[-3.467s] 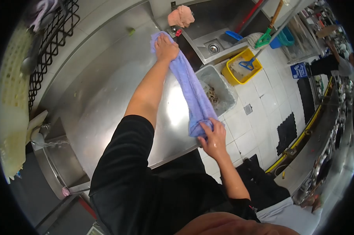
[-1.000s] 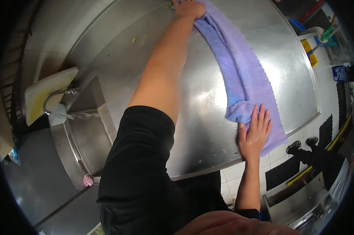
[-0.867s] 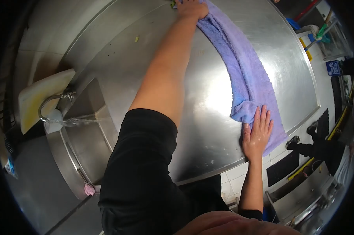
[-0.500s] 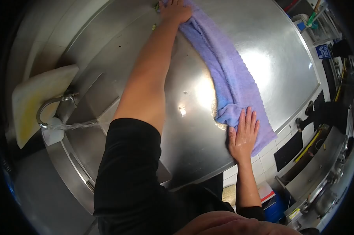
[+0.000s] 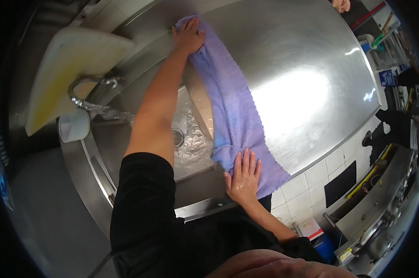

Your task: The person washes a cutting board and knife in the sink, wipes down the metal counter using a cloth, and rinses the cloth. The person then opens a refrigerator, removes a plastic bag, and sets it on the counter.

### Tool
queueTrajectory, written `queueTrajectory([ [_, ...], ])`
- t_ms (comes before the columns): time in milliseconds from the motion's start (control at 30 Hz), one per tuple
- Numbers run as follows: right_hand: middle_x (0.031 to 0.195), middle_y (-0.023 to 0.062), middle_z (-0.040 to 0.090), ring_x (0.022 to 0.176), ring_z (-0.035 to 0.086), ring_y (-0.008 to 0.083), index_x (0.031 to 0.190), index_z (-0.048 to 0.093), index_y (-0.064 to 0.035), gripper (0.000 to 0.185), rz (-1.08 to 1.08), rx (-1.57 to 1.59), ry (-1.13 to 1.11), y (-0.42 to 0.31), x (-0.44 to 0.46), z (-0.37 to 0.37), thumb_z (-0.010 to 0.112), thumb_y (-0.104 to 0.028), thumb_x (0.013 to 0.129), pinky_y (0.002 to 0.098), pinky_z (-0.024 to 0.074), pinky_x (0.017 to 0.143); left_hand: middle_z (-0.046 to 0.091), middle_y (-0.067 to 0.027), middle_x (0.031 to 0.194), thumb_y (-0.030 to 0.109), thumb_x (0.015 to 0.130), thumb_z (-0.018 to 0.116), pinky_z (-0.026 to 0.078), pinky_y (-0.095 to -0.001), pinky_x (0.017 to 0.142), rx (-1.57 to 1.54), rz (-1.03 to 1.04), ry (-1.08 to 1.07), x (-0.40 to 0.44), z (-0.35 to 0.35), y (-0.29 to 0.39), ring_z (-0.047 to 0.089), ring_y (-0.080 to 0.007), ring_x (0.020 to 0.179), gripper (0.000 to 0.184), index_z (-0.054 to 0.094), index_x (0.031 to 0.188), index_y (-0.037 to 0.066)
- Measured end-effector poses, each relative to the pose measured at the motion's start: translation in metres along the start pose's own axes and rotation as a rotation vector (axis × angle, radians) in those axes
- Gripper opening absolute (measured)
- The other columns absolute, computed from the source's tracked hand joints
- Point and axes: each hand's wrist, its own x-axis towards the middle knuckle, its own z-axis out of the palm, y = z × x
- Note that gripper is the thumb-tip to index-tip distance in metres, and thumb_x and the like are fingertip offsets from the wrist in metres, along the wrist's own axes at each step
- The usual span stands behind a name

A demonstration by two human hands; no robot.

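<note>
Towel (image 5: 237, 99), purple and drawn out long, lies under both your hands where the steel counter (image 5: 318, 51) meets the sink (image 5: 193, 189). Your left hand (image 5: 188, 39) rests palm down on its far end, beside the raised back edge; the fingers fan slightly apart, thumb set off to the side, pinching nothing that shows. Your right hand (image 5: 244, 181) lies flat on the near end, fingers extended and a little spread, thumb held away beside a bunched fold. Skin on that hand looks wet. Past it, a corner of the towel hangs over the counter's front edge, above the floor tiles (image 5: 295, 189).

To your left, the faucet (image 5: 72, 88) sends a stream of water (image 5: 106, 111) toward the basin, where the surface ripples around the drain (image 5: 178, 137). A cutting board (image 5: 70, 65) leans behind the faucet, and a white container (image 5: 76, 124) stands at the sink's edge.

Judging by your hands, the step in hand is working the stretched towel across the steel, at the sink's side. The next move seems to call for even weight through both palms and enough tension to keep the middle from sagging into the basin.
</note>
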Motion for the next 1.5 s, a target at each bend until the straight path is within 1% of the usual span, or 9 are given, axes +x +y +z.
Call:
queueTrajectory([
  [367, 0.114, 0.0092, 0.053, 0.101, 0.052, 0.0296, 0.114, 0.057, -0.0098, 0.041, -0.239, 0.091, -0.056, -0.062, 0.018, 0.044, 0.059, -0.011, 0.074, 0.0434, 0.04, 0.086, 0.042, -0.0091, 0.141, 0.023, 0.089, 0.048, 0.033, -0.0577, 0.099, -0.148, -0.09, 0.333, -0.065, 0.02, -0.142, 0.043, -0.0353, 0.124, 0.044, 0.046, 0.132, 0.016],
  [600, 0.095, 0.0087, 0.06, 0.086, 0.062, 0.0309, 0.095, 0.066, -0.015, 0.025, -0.231, 0.168, -0.167, -0.154, -0.014, 0.098, 0.06, -0.009, 0.072, 0.0431, 0.0525, 0.072, 0.051, -0.0194, 0.129, 0.021, 0.081, 0.059, 0.043, -0.0473, 0.095, -0.196, -0.291, -0.039, -0.205, 0.011, -0.292, 0.049, -0.0393, 0.118, 0.044, 0.052, 0.122, 0.007],
  [867, 0.112, 0.0161, 0.061, 0.098, 0.061, 0.0346, 0.105, 0.063, -0.0116, 0.03, -0.152, 0.234, -0.577, -0.211, -0.013, 0.138, 0.06, -0.018, 0.076, 0.0417, 0.0491, 0.085, 0.064, -0.0224, 0.104, 0.027, 0.078, 0.066, 0.048, -0.0442, 0.086, -0.548, -0.4, -0.145, -0.386, -0.078, -0.325, 0.06, -0.0363, 0.103, 0.031, 0.064, 0.097, 0.003],
  [933, 0.119, 0.02, 0.059, 0.109, 0.057, 0.0357, 0.12, 0.056, -0.0091, 0.047, -0.338, 0.055, -0.616, -0.23, 0.017, 0.191, 0.062, -0.022, 0.075, 0.0403, 0.0464, 0.091, 0.065, -0.0222, 0.098, 0.029, 0.079, 0.068, 0.048, -0.0439, 0.08, -0.61, -0.383, -0.146, -0.401, -0.117, -0.338, 0.062, -0.0351, 0.095, 0.03, 0.065, 0.091, 0.002],
  [1000, 0.13, 0.0212, 0.052, 0.12, 0.051, 0.036, 0.134, 0.045, -0.0083, 0.063, -0.283, 0.153, -0.629, -0.253, 0.067, 0.149, 0.063, -0.021, 0.075, 0.0427, 0.0426, 0.098, 0.05, -0.004, 0.068, 0.019, 0.078, 0.073, 0.039, -0.0335, 0.058, -1.048, -0.306, 0.121, -0.366, -0.128, -0.326, 0.044, -0.0151, 0.063, 0.029, 0.051, 0.073, 0.0],
  [1100, 0.145, 0.0287, 0.028, 0.136, 0.031, 0.0348, 0.145, 0.009, 0.0062, 0.113, -0.349, 0.469, -0.517, -0.322, 0.132, 0.122, 0.08, -0.027, 0.063, 0.0394, 0.0313, 0.109, 0.039, 0.0026, 0.065, 0.009, 0.079, 0.071, 0.032, -0.0294, 0.053, -1.035, -0.369, 0.152, -0.371, -0.22, -0.31, 0.037, -0.0081, 0.064, 0.033, 0.041, 0.066, 0.006],
  [1367, 0.143, 0.0301, 0.024, 0.13, 0.032, 0.039, 0.142, 0.016, -0.0015, 0.121, -0.067, 0.614, -0.201, -0.481, 0.155, 0.192, 0.089, -0.032, 0.05, 0.0425, 0.029, 0.11, 0.041, 0.0036, 0.069, -0.005, 0.072, 0.072, 0.035, -0.0248, 0.058, -1.48, -0.317, 0.404, -0.46, -0.202, -0.399, 0.041, -0.0082, 0.065, 0.039, 0.037, 0.066, 0.012],
  [1433, 0.137, 0.0268, 0.037, 0.128, 0.038, 0.0333, 0.137, 0.034, -0.0001, 0.099, -0.168, 0.671, 0.068, -0.483, 0.161, 0.204, 0.086, -0.029, 0.058, 0.0436, 0.0315, 0.108, 0.054, -0.0028, 0.081, -0.01, 0.073, 0.068, 0.045, -0.0253, 0.071, -1.669, -0.208, 0.446, -0.47, -0.22, -0.408, 0.054, -0.0122, 0.075, 0.036, 0.039, 0.069, 0.01],
  [1500, 0.126, 0.0243, 0.048, 0.12, 0.046, 0.0309, 0.127, 0.045, 0.0015, 0.081, -0.428, 0.604, -0.059, -0.453, 0.211, 0.212, 0.083, -0.028, 0.062, 0.0423, 0.0365, 0.103, 0.057, -0.007, 0.087, -0.012, 0.074, 0.067, 0.046, -0.0272, 0.077, -1.763, -0.069, 0.449, -0.461, -0.231, -0.398, 0.056, -0.0151, 0.082, 0.034, 0.04, 0.07, 0.009],
])
